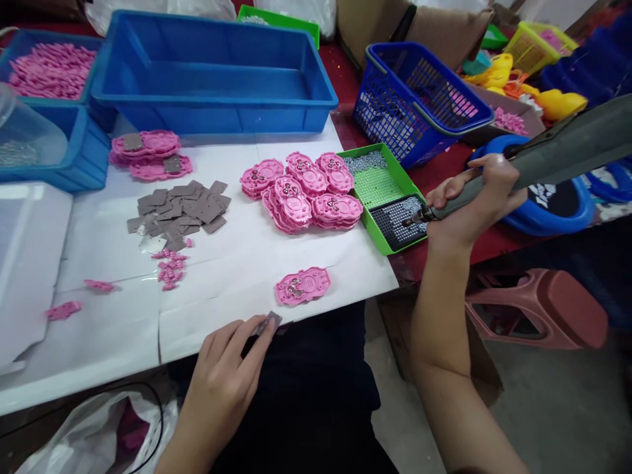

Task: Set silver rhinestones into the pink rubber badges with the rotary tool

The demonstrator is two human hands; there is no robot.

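Observation:
My left hand [227,365] rests at the near edge of the white table, fingers pinched on a small grey metal plate [269,322]. Just beyond it lies a single pink plastic piece [303,286] with small metal parts on it. My right hand [469,204] is closed round a grey electric screwdriver [543,161], whose tip touches the dark screw grid in a green tray [382,247]. Several stacked pink pieces [303,192] sit left of that tray. A pile of grey metal plates [180,209] lies further left.
A big blue bin [212,72] stands at the back, another blue bin of pink parts [49,69] at far left, a blue mesh basket [419,99] at right. Small pink bits [170,268] are scattered on the white sheet [123,316]. A pink stool [538,306] stands right.

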